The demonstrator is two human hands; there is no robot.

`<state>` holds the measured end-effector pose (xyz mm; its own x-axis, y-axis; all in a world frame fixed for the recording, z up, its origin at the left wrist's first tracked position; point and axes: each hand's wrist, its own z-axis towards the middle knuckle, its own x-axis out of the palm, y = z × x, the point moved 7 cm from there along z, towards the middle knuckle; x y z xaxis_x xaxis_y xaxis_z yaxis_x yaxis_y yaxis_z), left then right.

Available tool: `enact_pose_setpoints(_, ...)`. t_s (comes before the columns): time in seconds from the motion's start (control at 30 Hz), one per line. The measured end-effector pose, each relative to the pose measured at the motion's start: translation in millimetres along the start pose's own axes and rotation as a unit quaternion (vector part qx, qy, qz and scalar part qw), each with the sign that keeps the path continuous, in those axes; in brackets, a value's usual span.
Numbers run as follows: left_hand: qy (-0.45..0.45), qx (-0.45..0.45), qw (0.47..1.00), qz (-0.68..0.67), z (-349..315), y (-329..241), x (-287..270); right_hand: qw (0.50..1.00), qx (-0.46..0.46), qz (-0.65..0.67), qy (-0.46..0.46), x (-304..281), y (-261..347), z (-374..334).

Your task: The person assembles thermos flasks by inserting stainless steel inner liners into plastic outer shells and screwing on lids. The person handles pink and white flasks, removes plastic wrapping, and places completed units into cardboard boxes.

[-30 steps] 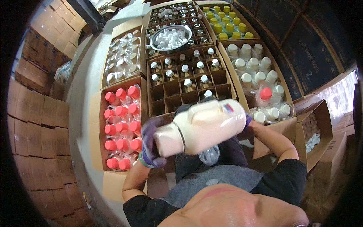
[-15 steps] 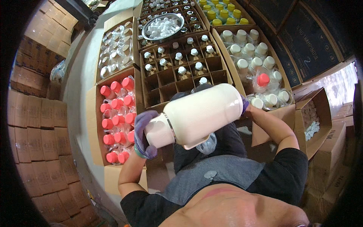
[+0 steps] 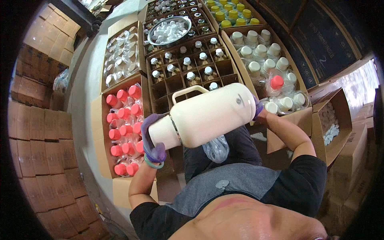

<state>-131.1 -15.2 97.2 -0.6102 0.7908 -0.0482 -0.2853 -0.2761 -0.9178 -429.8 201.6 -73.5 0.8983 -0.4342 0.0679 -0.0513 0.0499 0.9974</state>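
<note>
A large cream insulated tumbler [image 3: 216,114] lies sideways across my lap in both gloved hands. Its loop handle [image 3: 190,93] points away from me, and a shiny metal ring separates the narrow end from the wide body. My left hand [image 3: 152,138], in a purple glove, wraps round the narrow end. At the wide end my right hand [image 3: 258,110], also purple-gloved, grips the tumbler; most of its fingers are hidden behind it. A small dark mark shows on the body near the right end.
Ahead stands a divided carton [image 3: 170,96] of white-capped bottles, with a metal bowl [image 3: 154,40] of white caps behind. Cartons of red-capped bottles [image 3: 126,129] and white-capped bottles [image 3: 262,51] flank it. An open box [image 3: 348,120] of small white pieces sits right. Stacked cartons [image 3: 48,156] line the left.
The tumbler has rolled between my hands: its handle went from the near side to the far side, and the dark mark came into view. Both hands still hold its ends.
</note>
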Motion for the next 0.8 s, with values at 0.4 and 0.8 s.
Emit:
enact_pose_setpoints(0.4, -0.035, -0.343, 0.893, -0.288, -43.0, 106.7, -20.7, 0.98, -0.116, -0.124, -0.108, 13.4, 89.7, -20.7)
enact_pose_setpoints(0.8, -0.099, -0.083, 0.981, -0.142, -15.7, 47.5, -19.9, 0.953, -0.108, -0.251, -0.13, 21.1, 83.8, -27.2)
